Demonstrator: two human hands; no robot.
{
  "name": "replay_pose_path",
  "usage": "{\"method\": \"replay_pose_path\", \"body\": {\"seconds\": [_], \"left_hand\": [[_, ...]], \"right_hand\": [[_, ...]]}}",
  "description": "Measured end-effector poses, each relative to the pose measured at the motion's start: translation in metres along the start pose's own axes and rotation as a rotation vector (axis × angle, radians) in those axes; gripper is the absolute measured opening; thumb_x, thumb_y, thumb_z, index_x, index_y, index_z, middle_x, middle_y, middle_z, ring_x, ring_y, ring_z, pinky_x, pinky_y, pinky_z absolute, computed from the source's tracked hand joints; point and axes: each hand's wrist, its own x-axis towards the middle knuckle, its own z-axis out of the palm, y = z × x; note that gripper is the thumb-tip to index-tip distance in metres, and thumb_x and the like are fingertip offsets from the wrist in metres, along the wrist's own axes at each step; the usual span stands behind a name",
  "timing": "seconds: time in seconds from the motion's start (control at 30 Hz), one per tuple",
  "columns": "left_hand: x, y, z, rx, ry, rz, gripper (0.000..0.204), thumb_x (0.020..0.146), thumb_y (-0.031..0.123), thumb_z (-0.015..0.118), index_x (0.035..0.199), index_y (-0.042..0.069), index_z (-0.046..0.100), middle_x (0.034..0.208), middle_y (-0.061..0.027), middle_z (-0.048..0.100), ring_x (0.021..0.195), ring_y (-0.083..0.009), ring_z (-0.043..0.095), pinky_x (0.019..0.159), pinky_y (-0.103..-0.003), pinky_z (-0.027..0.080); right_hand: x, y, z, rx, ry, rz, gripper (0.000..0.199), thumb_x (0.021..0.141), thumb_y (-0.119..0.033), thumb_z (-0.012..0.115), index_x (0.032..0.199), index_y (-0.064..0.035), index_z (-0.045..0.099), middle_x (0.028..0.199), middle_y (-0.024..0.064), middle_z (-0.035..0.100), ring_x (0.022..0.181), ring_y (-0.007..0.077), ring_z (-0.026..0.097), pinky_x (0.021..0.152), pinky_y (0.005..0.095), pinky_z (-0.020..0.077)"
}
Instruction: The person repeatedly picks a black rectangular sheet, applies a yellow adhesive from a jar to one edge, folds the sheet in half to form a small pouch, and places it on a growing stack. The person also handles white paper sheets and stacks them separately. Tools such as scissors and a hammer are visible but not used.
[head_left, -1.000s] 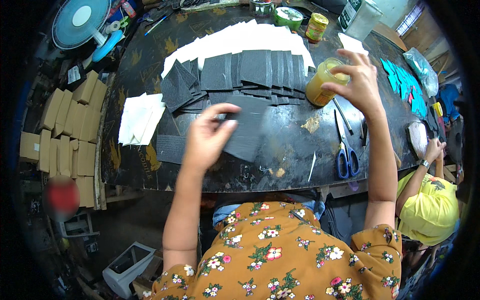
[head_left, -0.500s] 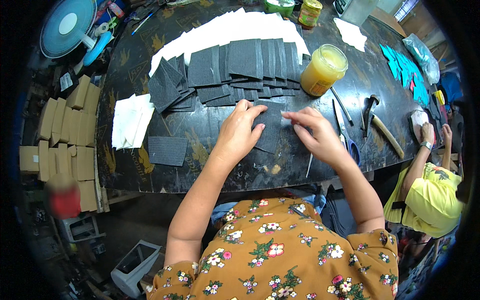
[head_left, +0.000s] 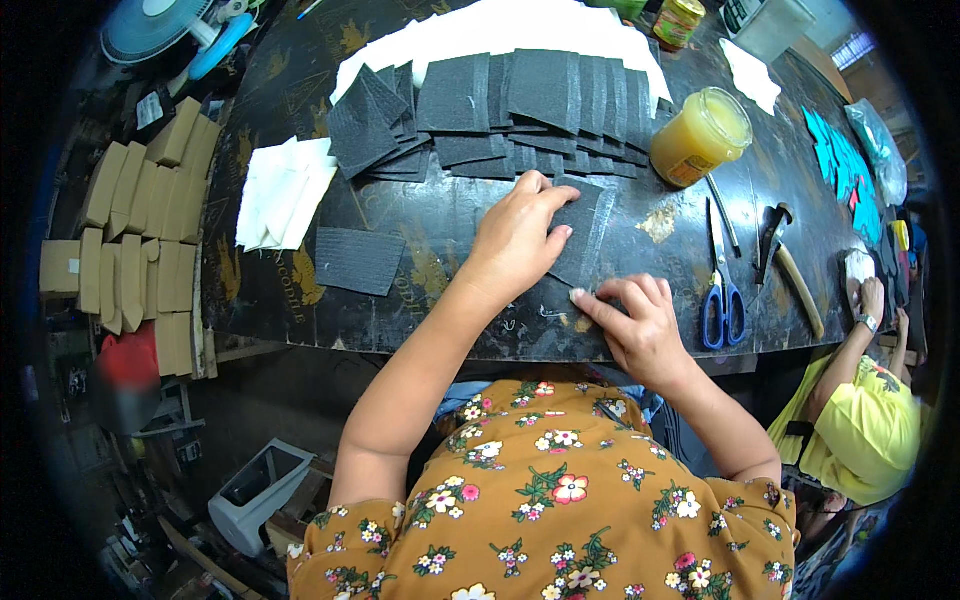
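Head view, looking down on a dark, worn desk (head_left: pixel 420 250). Left hand (head_left: pixel 515 240) pressed flat on a dark grey square felt-like sheet (head_left: pixel 588 232), fingers spread a little and lying on its left part, clamped on nothing. Right hand (head_left: pixel 640 325) just below, near the desk's front edge, fingers drawn together with the forefinger and thumb tips pinching the sheet's lower corner. Sheet lying flat on the desk, middle front, between the two hands.

Behind it, overlapping rows of similar dark grey square sheets (head_left: pixel 500 110), laid partly over a spread of white sheets (head_left: pixel 520 25). To the left, one separate grey sheet (head_left: pixel 358 260) lying alone, and beside it a loose stack of white paper squares (head_left: pixel 280 195). To the right of the hands, round clear jar of yellow paste (head_left: pixel 700 135), blue-handled scissors (head_left: pixel 722 290), and a wooden-handled hammer (head_left: pixel 790 270) close by. Farther right, turquoise cut pieces (head_left: pixel 835 160).

Off the desk's left edge, rows of tan cardboard boxes (head_left: pixel 140 240). At the far right, another person in a yellow top (head_left: pixel 870 430), one hand (head_left: pixel 872 297) on the desk.
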Motion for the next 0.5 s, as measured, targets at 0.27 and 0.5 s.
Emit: {"method": "replay_pose_path", "body": {"seconds": [0.27,0.5], "left_hand": [[0.026,-0.001,-0.032,-0.187,0.32,0.226,0.038,0.092,0.002,0.074,0.13,0.006,0.075,0.123,-0.013,0.072,0.115,-0.029,0.071,0.101,-0.041,0.056],[0.122,-0.043,-0.07,0.04,0.378,0.0,0.045,0.089,0.011,0.08,0.134,0.007,0.075,0.135,-0.0213,0.067,0.117,-0.0369,0.069,0.102,-0.048,0.056]], "right_hand": [[0.013,0.026,0.0,0.339,0.264,0.335,0.045,0.091,0.012,0.065,0.133,-0.002,0.069,0.118,0.0165,0.065,0.108,0.0319,0.067,0.099,0.0397,0.054],[0.01,0.033,0.014,0.321,0.224,0.397,0.054,0.092,0.011,0.065,0.145,-0.0011,0.063,0.12,0.0152,0.064,0.106,0.0256,0.065,0.096,0.0353,0.0538]]}}
